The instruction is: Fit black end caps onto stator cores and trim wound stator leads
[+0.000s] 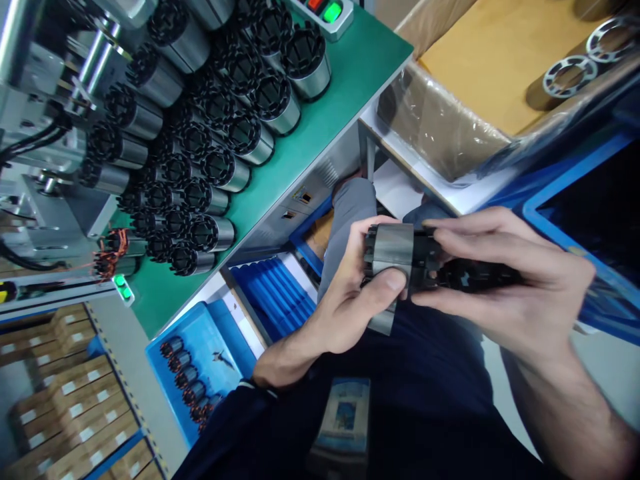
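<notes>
My left hand (355,300) is wrapped round a silver metal ring-shaped core (393,248) with black toothed plastic at its left end. On the core's right side is a black plastic part (425,257), pinched between the fingers and thumb of my right hand (505,267). The black part touches the core; how deep it sits inside cannot be seen. More dark pieces show within my right palm, partly hidden by the fingers. Many similar silver cores with black toothed ends (243,137) stand in rows on the green table (320,127).
A machine (50,147) stands at the left, by cores wound with orange wire (117,247). A blue bin (220,347) holds wound cores. At the right are a plastic-lined box (440,127) with bare metal cores (570,77) and a blue crate (575,173).
</notes>
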Motion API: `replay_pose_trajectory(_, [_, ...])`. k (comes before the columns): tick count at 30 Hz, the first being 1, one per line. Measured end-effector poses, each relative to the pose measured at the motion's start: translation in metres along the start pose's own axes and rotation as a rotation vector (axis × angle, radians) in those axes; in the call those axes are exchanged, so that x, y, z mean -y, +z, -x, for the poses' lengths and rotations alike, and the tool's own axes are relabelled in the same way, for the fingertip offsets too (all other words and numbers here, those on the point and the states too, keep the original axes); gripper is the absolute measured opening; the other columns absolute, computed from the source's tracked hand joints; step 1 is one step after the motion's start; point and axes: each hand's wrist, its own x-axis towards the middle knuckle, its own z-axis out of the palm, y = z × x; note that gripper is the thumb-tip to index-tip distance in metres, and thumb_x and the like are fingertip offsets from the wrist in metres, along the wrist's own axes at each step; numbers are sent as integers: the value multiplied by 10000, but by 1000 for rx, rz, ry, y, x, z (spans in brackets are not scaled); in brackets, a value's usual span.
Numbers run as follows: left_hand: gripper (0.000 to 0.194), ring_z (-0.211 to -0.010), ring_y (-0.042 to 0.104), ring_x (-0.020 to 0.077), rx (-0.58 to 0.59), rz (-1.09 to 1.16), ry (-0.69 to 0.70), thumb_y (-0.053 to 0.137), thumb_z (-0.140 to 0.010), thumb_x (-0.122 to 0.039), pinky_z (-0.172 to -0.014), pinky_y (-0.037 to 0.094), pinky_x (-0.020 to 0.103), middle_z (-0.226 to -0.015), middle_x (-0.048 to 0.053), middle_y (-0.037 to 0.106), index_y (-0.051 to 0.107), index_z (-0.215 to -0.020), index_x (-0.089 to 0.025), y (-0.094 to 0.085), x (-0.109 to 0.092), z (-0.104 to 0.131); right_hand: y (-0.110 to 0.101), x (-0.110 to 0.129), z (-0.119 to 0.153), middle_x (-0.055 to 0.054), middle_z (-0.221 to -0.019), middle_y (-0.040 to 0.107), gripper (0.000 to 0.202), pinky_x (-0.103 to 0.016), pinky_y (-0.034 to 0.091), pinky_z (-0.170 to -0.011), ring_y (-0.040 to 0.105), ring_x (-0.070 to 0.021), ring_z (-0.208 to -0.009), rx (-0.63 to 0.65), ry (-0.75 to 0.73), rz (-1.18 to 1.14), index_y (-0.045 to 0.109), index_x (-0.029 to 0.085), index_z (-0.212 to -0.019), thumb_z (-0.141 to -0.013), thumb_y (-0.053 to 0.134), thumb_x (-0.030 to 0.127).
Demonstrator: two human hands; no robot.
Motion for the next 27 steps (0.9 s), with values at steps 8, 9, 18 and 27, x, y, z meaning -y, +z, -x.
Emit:
replay_pose_trajectory(8, [653, -1188, 790, 329, 30, 6, -35, 678, -1138, -677, -1062, 692, 505, -1444, 117, 732, 532, -1653, -303, -12, 13, -1, 5, -8, -2, -85, -1339, 907, 827, -435, 804, -728, 905, -319, -1059, -8, -145, 58, 910, 372, -1470, -702, 1212, 325])
replay_pose_trajectory(9, [676, -1209, 796, 341, 40, 20, -32, 679, -1130, -692, -1058, 691, 510, -1456, 122, 737, 526, -1660, -302, -14, 13, -1, 6, -8, -1, -77, -1329, 907, 860, -428, 800, -710, 902, -307, -1025, -8, -140, 59, 891, 378, -1507, -710, 1209, 324])
replay_pose_trajectory(18, [894, -1232, 824, 374, 8, -43, 144, 933, -945, -741, -1018, 701, 545, -1443, 110, 761, 524, -1648, -372, -14, 27, 1, 5, 10, -8, -69, -1407, 896, 772, -369, 818, -785, 914, -281, -1057, 140, -138, 79, 829, 351, -1612, -895, 1093, 247])
replay_pose_trajectory(27, [587, -1430, 837, 395, -486, 350, -227, 644, -1154, -746, -1077, 784, 509, -1322, 132, 883, 773, -1428, -244, 28, -9, -26, 14, 4, 0, 29, -1240, 930, 402, -305, 811, -897, 907, -171, -972, -131, 303, -114, 861, 380, -1478, -1099, 891, 250])
